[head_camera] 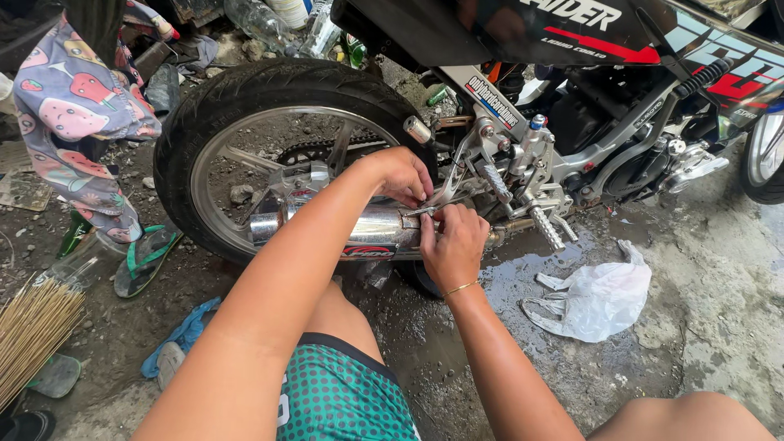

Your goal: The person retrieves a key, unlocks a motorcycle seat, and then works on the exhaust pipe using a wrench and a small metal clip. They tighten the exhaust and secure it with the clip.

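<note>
Head view: the person crouches beside a motorcycle, knees at the bottom edge, and both hands meet at the picture's centre, against the chrome exhaust muffler (359, 229) that runs along the rear wheel (278, 155).

The left hand (404, 175) comes in from seven o'clock and curls over the muffler's front end, fingers bent down onto a thin metal piece (425, 211), seemingly a small tool or clip, that lies across the joint. It seems to steady the part from above.

The right hand (451, 245), a thin gold bangle at the wrist, sits just below, at five o'clock of the left. Thumb and forefinger are pinched together on the near end of that same piece, the other fingers folded. Whether it grips a tool handle or the part itself is too small to tell.

The work spot lies where the muffler meets the silver footpeg bracket (523, 175), at three o'clock of the wheel hub; the low crouch brings the eyes over it.

At four o'clock of the hands a crumpled white plastic bag (596, 298) lies on wet concrete floor (702, 269). At nine o'clock a green sandal (147, 257) rests by the tyre, with a straw broom (33, 335) at the left edge.
</note>
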